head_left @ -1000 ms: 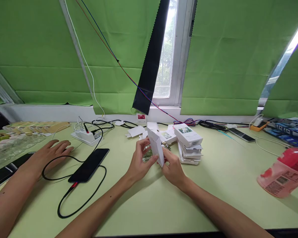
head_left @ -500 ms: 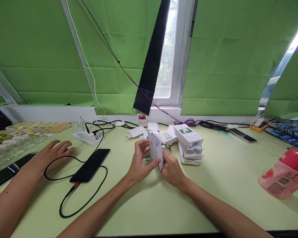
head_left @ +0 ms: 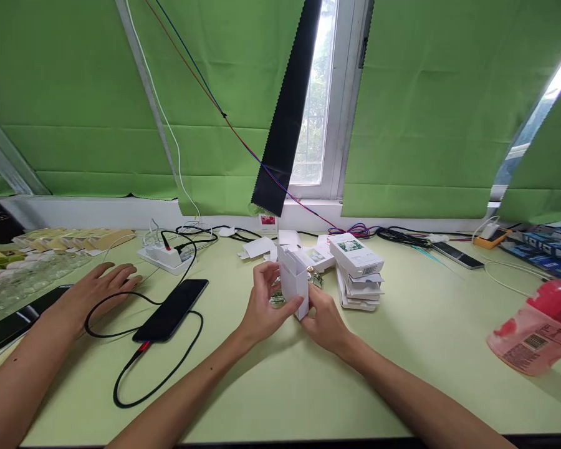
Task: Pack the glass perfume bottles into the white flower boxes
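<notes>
A small white cardboard box (head_left: 292,280) stands upright between my two hands, its top flaps raised. My left hand (head_left: 270,304) grips it from the left, thumb across the near narrow side. From the right, my right hand (head_left: 325,318) holds its lower part, with some fingers hidden behind the cardboard. Just behind the box, a shiny metallic object (head_left: 315,276) shows partly; its kind is hard to make out. To the right rises a stack of flattened white boxes (head_left: 359,293) with a printed white box (head_left: 355,254) on top.
Loose white cartons (head_left: 258,247) lie behind my hands. On the left are a black phone (head_left: 171,310) with a cable, a power strip (head_left: 166,257) and another person's hand (head_left: 103,287). A pink tub (head_left: 537,327) stands at the right, a second phone (head_left: 457,255) behind it.
The box's near narrow side, folded inward before, now looks squared out, with the box opened into shape. Both hands stay in nearly the same place.
</notes>
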`<state>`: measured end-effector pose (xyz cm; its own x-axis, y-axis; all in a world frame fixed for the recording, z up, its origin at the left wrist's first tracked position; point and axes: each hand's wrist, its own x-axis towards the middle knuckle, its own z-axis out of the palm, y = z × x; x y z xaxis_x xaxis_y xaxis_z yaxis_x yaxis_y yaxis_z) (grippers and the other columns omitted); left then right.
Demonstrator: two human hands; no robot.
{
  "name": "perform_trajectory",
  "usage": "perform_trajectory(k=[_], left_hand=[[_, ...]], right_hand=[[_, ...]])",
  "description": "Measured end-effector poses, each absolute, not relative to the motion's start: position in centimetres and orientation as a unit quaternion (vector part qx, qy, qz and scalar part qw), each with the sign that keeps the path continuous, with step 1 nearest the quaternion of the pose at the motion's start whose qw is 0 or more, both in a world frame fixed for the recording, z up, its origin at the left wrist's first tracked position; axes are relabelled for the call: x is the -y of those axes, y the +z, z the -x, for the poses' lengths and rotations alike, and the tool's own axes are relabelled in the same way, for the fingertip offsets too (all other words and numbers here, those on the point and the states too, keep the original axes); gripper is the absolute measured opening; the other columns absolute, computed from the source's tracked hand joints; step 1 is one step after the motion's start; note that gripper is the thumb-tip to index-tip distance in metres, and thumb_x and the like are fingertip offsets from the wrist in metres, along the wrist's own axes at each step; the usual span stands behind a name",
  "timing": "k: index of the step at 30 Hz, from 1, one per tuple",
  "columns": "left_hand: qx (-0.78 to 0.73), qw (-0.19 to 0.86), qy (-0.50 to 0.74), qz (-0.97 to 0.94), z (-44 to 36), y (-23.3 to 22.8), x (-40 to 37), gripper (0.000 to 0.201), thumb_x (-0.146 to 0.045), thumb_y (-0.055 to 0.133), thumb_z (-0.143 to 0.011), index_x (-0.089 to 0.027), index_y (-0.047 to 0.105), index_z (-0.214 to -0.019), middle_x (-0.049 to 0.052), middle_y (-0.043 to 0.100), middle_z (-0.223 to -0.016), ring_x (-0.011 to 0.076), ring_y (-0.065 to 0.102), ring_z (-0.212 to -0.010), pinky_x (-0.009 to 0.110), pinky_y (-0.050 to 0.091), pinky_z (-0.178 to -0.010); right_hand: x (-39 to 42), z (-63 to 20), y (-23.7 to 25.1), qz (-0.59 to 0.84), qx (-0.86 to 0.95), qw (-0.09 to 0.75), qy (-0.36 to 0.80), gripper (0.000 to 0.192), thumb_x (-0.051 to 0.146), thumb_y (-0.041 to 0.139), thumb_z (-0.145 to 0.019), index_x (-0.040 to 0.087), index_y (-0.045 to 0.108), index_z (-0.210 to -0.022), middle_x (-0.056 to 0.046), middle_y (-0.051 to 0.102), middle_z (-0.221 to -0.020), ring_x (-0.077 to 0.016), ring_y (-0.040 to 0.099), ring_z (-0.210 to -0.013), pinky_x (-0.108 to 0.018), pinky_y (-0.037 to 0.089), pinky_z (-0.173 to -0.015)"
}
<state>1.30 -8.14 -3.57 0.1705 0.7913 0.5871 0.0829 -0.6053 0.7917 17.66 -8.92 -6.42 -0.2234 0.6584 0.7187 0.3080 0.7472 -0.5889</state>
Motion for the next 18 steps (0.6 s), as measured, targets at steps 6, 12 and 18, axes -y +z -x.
perform_trajectory(k=[6,12,18], left_hand=[[-0.32,0.319,0.557,-0.697,-1.31,-3.46,8.14,0.064,-0.037,0.082,-0.079,-0.029,0.034,-0.121,0.01,0.062,-0.13,0.0241,0.063,-0.122,0.044,0.056,-0.1],[-0.329,0.351,0.552,-0.681,-1.36,-3.17,8.3,0.064,-0.035,0.082,-0.08,-0.029,0.033,-0.121,0.009,0.065,-0.127,0.0233,0.066,-0.118,0.046,0.055,-0.102],[-0.313,0.372,0.573,-0.66,-1.37,-3.04,8.15,0.061,-0.038,0.084,-0.079,-0.028,0.035,-0.113,0.007,0.066,-0.122,0.0231,0.068,-0.115,0.043,0.057,-0.097]], right_hand=[[8.96,-17.68,-6.46,0.319,0.767,0.531,0.165,0.032,0.01,0.052,-0.078,0.017,0.062,-0.107,-0.004,0.062,-0.085,-0.0167,0.056,-0.07,-0.024,0.045,-0.058],[9.09,-17.66,-6.3,0.322,0.77,0.526,0.163,0.03,0.012,0.054,-0.081,0.018,0.061,-0.11,-0.003,0.064,-0.083,-0.0172,0.056,-0.069,-0.026,0.045,-0.058],[9.47,-17.6,-5.98,0.326,0.771,0.521,0.166,0.014,0.019,0.061,-0.085,0.021,0.06,-0.1,-0.004,0.065,-0.083,-0.0184,0.058,-0.07,-0.029,0.049,-0.062]])
